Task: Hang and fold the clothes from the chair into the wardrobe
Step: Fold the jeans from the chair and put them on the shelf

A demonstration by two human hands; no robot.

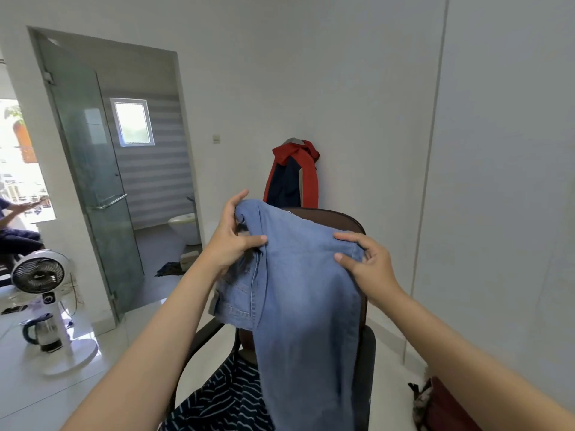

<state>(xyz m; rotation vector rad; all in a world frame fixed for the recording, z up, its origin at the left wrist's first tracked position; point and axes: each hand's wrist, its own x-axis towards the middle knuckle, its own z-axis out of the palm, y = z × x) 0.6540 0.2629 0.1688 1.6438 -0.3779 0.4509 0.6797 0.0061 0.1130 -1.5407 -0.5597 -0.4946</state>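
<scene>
A pair of light blue jeans [305, 293] hangs in front of me over a dark brown chair [339, 217]. My left hand [231, 237] grips the jeans' upper left edge near the waistband. My right hand [367, 262] pinches the fabric at the upper right, thumb and fingers curled round a fold. The legs drop down past the chair seat. A dark navy garment with white stripes [217, 399] lies on the seat below. A red and navy jacket [294, 175] hangs on the wall behind the chair. No wardrobe is in view.
A glass door [90, 181] stands open to a bathroom at the left. A white fan [40, 275] and a kettle [43, 332] stand on the floor at the left. A person sits at the far left edge. A dark red item [445, 405] lies on the floor at the right.
</scene>
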